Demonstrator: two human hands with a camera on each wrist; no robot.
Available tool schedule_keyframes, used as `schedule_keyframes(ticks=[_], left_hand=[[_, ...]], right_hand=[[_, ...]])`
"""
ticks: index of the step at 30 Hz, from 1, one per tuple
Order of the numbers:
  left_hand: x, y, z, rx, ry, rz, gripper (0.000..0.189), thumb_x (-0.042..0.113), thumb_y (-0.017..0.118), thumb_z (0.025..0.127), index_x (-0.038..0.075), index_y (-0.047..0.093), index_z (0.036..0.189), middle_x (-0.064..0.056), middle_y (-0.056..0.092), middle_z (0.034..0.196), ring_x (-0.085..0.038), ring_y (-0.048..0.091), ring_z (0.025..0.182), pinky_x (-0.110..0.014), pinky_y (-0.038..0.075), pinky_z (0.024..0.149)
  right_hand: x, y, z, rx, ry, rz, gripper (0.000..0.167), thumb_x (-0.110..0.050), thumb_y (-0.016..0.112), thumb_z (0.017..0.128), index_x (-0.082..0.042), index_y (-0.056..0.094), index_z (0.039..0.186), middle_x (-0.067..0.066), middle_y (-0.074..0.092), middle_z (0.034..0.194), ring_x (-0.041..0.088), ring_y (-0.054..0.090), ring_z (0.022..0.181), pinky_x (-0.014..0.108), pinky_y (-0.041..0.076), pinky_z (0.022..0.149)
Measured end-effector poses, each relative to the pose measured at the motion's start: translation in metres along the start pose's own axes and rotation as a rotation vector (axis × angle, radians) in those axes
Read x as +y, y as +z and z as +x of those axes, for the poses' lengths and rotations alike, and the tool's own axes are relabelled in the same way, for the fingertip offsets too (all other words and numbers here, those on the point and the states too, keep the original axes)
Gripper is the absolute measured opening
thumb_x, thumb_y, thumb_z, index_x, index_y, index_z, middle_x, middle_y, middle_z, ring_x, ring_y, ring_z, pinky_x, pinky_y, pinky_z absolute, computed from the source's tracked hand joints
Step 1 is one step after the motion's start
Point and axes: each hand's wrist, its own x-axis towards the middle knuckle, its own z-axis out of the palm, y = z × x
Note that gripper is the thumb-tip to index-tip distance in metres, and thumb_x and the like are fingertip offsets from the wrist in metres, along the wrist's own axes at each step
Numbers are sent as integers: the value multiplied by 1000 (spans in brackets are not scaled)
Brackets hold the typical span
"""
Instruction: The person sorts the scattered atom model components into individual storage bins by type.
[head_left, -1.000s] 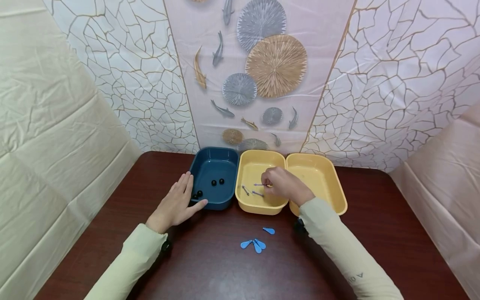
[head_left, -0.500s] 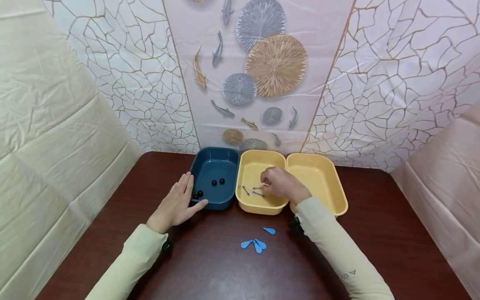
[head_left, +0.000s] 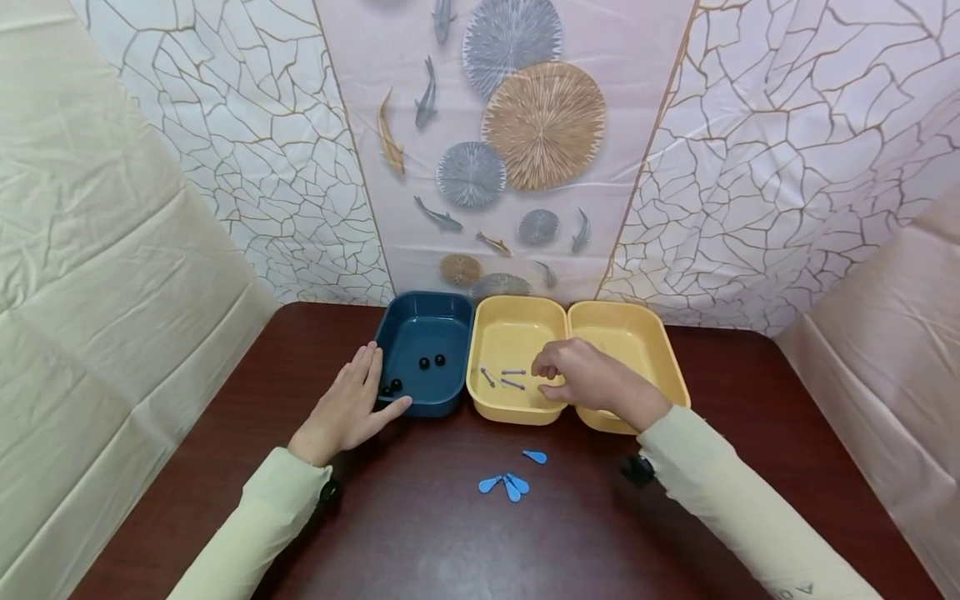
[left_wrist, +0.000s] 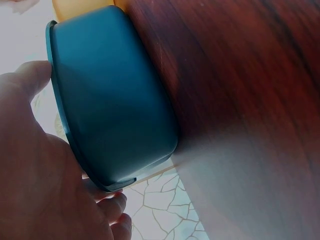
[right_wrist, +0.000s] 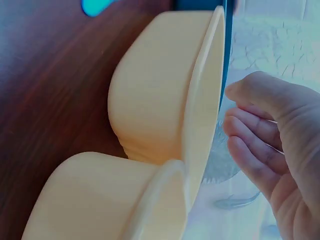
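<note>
My left hand (head_left: 341, 412) rests along the near left corner of the dark blue bin (head_left: 431, 396), fingers straight, thumb stretched over the front rim. In the left wrist view, the bin's outer wall (left_wrist: 110, 95) faces the camera. Several black balls (head_left: 424, 363) lie inside. My right hand (head_left: 588, 375) hovers over the right side of the middle yellow bin (head_left: 513, 342), fingers loosely bent, thumb apart, nothing between them. Left of it, three thin purple sticks with knobbed ends (head_left: 513, 384) lie on that bin's floor. The right wrist view also shows this hand (right_wrist: 285, 135) holding nothing.
A second yellow bin (head_left: 630, 333) adjoins the middle one on the right, partly under my right forearm. Several blue teardrop-shaped pieces (head_left: 513, 487) lie on the dark wooden table (head_left: 420, 533) in front of the bins. A patterned cloth (head_left: 480, 225) hangs behind.
My right hand has let go of a purple stick, which now lies beside the other two, and has drawn back to the right with its fingers parted. My left hand stays put.
</note>
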Motion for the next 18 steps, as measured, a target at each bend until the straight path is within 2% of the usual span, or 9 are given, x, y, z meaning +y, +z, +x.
schedule_keyframes(ticks=[8,11,15,18], left_hand=[[-2,0,1,2,-1,3,102,63,53,102,-8,16,166,-26,14,176,-47,16,163,-63,22,130],[-2,0,2,2,-1,7,102,63,53,102,-8,16,165,-26,14,176,-47,16,163,-62,22,131],[-3,0,1,-1,0,3,102,63,53,102,-8,16,165,-26,14,176,-47,16,163,-62,22,131],[-3,1,1,0,1,1,102,63,53,102,-8,16,165,-26,14,176,-46,16,163,-62,22,131]], right_hand=[[-18,-2,-25,-2,-51,0,14,-9,84,87,-7,79,100,4,77,96,15,73,85,28,62,76],[-23,1,-31,-4,-80,-9,11,-8,83,86,-8,78,96,1,74,91,11,69,80,25,60,73],[-28,8,-38,-24,-74,-13,11,-9,84,86,-8,78,95,-2,70,86,8,62,78,24,57,71],[-32,14,-44,-42,-63,-13,14,-11,85,86,-7,79,99,0,74,90,11,66,80,25,60,73]])
